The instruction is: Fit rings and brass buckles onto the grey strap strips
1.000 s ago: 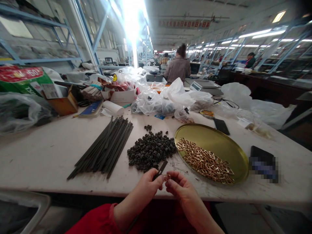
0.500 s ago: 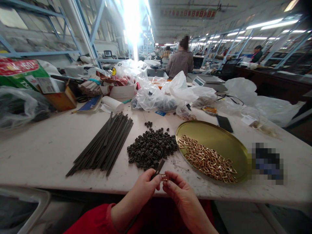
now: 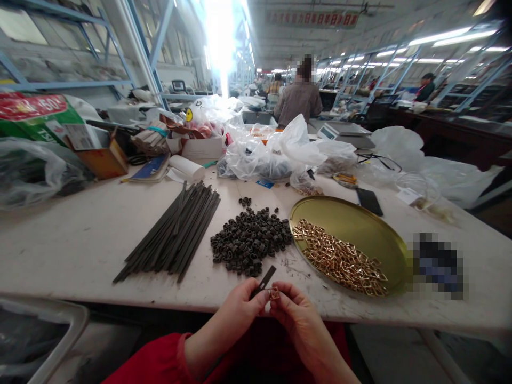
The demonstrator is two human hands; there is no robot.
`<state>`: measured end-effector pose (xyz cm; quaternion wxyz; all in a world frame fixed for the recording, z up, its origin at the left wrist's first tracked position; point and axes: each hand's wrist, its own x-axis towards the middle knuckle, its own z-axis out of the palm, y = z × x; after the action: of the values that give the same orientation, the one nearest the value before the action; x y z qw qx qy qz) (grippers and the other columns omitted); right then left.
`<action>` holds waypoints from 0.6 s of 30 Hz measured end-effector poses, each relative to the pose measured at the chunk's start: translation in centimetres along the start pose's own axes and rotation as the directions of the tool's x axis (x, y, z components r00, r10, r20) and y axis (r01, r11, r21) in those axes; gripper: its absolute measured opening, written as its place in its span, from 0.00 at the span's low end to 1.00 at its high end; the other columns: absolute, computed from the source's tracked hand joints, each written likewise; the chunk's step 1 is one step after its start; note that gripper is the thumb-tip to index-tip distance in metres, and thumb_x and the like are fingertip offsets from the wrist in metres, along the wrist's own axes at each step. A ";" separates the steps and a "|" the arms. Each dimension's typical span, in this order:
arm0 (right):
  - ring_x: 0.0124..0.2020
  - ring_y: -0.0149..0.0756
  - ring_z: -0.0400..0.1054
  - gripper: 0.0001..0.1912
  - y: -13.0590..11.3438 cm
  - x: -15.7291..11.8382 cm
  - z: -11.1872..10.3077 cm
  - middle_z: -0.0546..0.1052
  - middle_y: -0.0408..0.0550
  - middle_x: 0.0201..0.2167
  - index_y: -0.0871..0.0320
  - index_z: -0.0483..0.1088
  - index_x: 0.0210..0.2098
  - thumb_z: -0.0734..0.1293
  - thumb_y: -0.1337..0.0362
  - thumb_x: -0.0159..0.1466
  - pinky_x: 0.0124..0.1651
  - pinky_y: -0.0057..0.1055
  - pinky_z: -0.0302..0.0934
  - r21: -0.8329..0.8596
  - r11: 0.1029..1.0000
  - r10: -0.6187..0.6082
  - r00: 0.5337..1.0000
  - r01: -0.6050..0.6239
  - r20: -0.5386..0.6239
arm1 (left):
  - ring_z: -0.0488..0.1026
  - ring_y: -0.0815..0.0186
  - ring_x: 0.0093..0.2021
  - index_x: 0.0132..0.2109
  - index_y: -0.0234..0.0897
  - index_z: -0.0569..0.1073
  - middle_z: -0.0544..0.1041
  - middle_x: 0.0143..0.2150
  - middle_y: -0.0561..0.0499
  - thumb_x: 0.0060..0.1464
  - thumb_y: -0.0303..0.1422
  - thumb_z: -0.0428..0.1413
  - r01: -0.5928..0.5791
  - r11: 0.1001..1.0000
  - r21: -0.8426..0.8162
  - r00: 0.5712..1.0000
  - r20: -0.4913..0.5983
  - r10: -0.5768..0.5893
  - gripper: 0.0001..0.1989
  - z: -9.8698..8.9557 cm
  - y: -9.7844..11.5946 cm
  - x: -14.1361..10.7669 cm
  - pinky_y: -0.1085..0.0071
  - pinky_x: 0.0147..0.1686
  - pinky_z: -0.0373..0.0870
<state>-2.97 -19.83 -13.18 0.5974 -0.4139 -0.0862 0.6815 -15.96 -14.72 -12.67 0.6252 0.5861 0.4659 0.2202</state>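
At the table's front edge my left hand (image 3: 243, 306) is closed around a dark flat strap (image 3: 267, 277), whose end sticks up past the fingers; its tail hangs below the wrist. My right hand (image 3: 295, 312) pinches a small gold-coloured metal buckle (image 3: 274, 293) close to my left thumb. Whether the strap passes through the buckle cannot be made out. Beyond my hands lies a heap of small dark loops (image 3: 252, 237). To its left is a bundle of dark straps (image 3: 172, 234). On the right, many gold buckles (image 3: 340, 258) lie in a round gold tray (image 3: 372, 224).
Clear plastic bags (image 3: 272, 154) fill the back of the table, with a paper roll (image 3: 186, 167) and a notebook (image 3: 150, 169) to their left. A dark phone-like slab (image 3: 369, 201) lies behind the tray. A plastic bin (image 3: 76, 320) stands lower left. A person (image 3: 299, 101) is farther back.
My right hand has turned the buckle slightly between its fingertips. More of the strap's end shows above my left hand. The view has shifted a little.
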 end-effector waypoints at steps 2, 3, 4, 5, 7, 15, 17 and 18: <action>0.25 0.24 0.70 0.14 -0.1 -0.2 0.0 0.78 0.42 0.26 0.60 0.73 0.31 0.77 0.65 0.45 0.32 0.22 0.66 -0.006 1.000 0.013 1.000 -0.013 -0.001 | 0.66 0.65 0.33 0.33 0.34 0.67 0.69 0.29 0.53 0.50 0.41 0.50 -0.015 0.998 0.059 1.000 -0.015 0.016 0.13 0.0 0.2 -0.1 0.72 0.33 0.62; 0.26 0.25 0.70 0.15 -0.2 -0.3 0.0 0.78 0.42 0.27 0.60 0.74 0.31 0.76 0.64 0.45 0.33 0.22 0.66 -0.015 1.000 0.020 1.000 -0.020 -0.001 | 0.66 0.65 0.33 0.33 0.34 0.66 0.69 0.30 0.52 0.51 0.40 0.50 -0.019 0.996 0.083 0.999 -0.026 0.022 0.12 0.0 0.3 -0.2 0.71 0.33 0.62; 0.27 0.26 0.70 0.15 -0.2 -0.3 0.0 0.78 0.43 0.28 0.60 0.73 0.32 0.76 0.64 0.46 0.34 0.23 0.66 -0.025 0.999 0.028 1.000 -0.028 0.003 | 0.66 0.64 0.33 0.33 0.34 0.66 0.69 0.30 0.52 0.51 0.39 0.50 -0.028 0.994 0.102 0.999 -0.038 0.032 0.11 0.0 0.5 -0.3 0.71 0.34 0.62; 0.28 0.26 0.71 0.14 -0.2 -0.4 0.0 0.79 0.44 0.29 0.60 0.73 0.33 0.76 0.64 0.47 0.35 0.24 0.66 -0.035 0.999 0.036 0.999 -0.036 0.014 | 0.66 0.64 0.34 0.33 0.35 0.66 0.70 0.31 0.52 0.51 0.39 0.49 -0.039 0.992 0.116 0.998 -0.048 0.044 0.11 0.0 0.6 -0.4 0.71 0.35 0.63; 0.30 0.28 0.72 0.13 0.0 -0.4 -0.1 0.79 0.45 0.30 0.61 0.73 0.33 0.75 0.64 0.49 0.38 0.26 0.66 -0.041 0.998 0.051 0.997 -0.049 0.056 | 0.66 0.63 0.35 0.33 0.35 0.65 0.70 0.32 0.51 0.51 0.37 0.48 -0.061 0.988 0.143 0.995 -0.064 0.071 0.09 0.1 0.9 -0.7 0.70 0.36 0.63; 0.31 0.24 0.71 0.08 0.6 -0.6 -0.6 0.77 0.42 0.30 0.60 0.72 0.32 0.73 0.68 0.52 0.37 0.22 0.65 0.047 0.989 0.134 0.982 -0.142 0.136 | 0.68 0.64 0.35 0.36 0.36 0.67 0.72 0.34 0.50 0.55 0.33 0.46 -0.114 0.975 0.189 0.990 -0.058 0.127 0.07 0.6 0.4 -1.3 0.71 0.37 0.63; 0.31 0.25 0.71 0.10 0.6 -0.5 -0.6 0.77 0.42 0.30 0.60 0.71 0.33 0.73 0.68 0.51 0.38 0.22 0.65 0.051 0.992 0.113 0.987 -0.119 0.115 | 0.68 0.64 0.35 0.36 0.36 0.68 0.72 0.34 0.50 0.56 0.33 0.46 -0.124 0.969 0.214 0.989 -0.054 0.138 0.08 0.6 0.4 -1.3 0.71 0.37 0.62; 0.32 0.26 0.71 0.11 0.6 -0.5 -0.6 0.77 0.42 0.31 0.60 0.71 0.33 0.74 0.69 0.51 0.38 0.23 0.65 0.054 0.994 0.090 0.992 -0.095 0.087 | 0.68 0.64 0.35 0.36 0.35 0.68 0.72 0.33 0.49 0.56 0.34 0.46 -0.127 0.967 0.219 0.988 -0.053 0.142 0.09 0.6 0.4 -1.2 0.71 0.37 0.62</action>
<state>-3.03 -20.65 -13.75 0.5727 -0.3707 -0.0724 0.7275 -15.95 -15.95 -11.93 0.5254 0.6728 0.4671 0.2304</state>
